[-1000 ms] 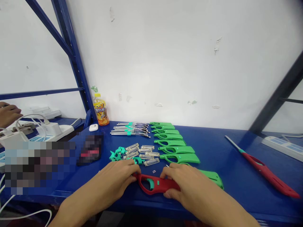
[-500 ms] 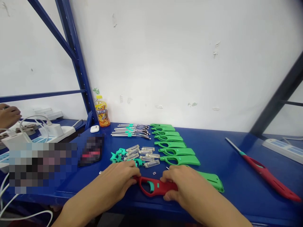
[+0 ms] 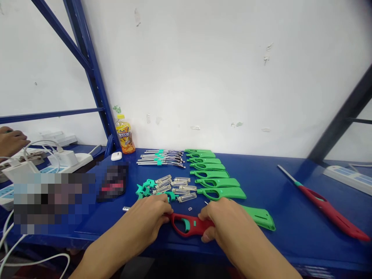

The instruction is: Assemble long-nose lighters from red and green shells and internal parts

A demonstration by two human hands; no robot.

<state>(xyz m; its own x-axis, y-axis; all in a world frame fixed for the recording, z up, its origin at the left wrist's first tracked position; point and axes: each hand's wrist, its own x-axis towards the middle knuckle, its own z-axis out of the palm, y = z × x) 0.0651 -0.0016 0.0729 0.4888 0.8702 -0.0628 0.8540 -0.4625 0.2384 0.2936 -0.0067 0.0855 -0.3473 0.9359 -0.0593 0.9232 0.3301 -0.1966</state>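
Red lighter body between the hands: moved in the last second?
No. The red lighter body still lies just nearer than the small square chip, left of the loose green shell.

Red lighter shell (image 3: 190, 226) with teal trigger under my hands; green shells (image 3: 216, 182) in a row, blue bench (image 3: 270, 186), orange bottle (image 3: 124, 135).

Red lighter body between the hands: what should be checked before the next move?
1. Left hand grips red lighter body at its front end: ok.
2. Right hand grips its handle end: ok.
3. Teal trigger sits in the opening: ok.
4. Body lies on blue table, near front edge: ok.
5. Small loose part apart from both hands: ok.
6. Shell seam under the hands: cannot tell.
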